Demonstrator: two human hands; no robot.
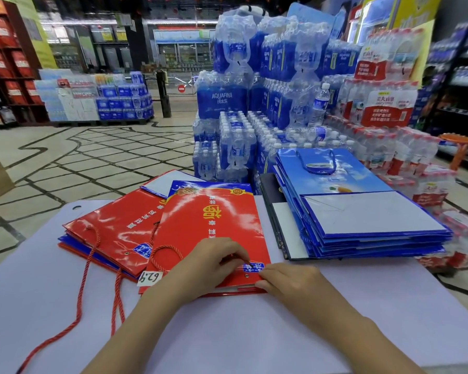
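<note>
A flat red gift bag (pixel 214 225) lies in front of me on the white table (pixel 227 333). My left hand (pixel 208 265) rests on its near end, fingers curled, and pinches the thin red cord by the blue label (pixel 253 267). My right hand (pixel 287 279) grips the bag's near right corner beside the metal eyelet (pixel 247 276). A white price tag (pixel 149 278) reading 62.4 sits at the bag's near left corner.
A pile of red bags (pixel 114 233) with loose red cords lies to the left. A stack of blue bags (pixel 362 211) sits at the right. Shrink-wrapped water bottle packs (pixel 254 117) rise behind the table. Tiled shop floor lies at left.
</note>
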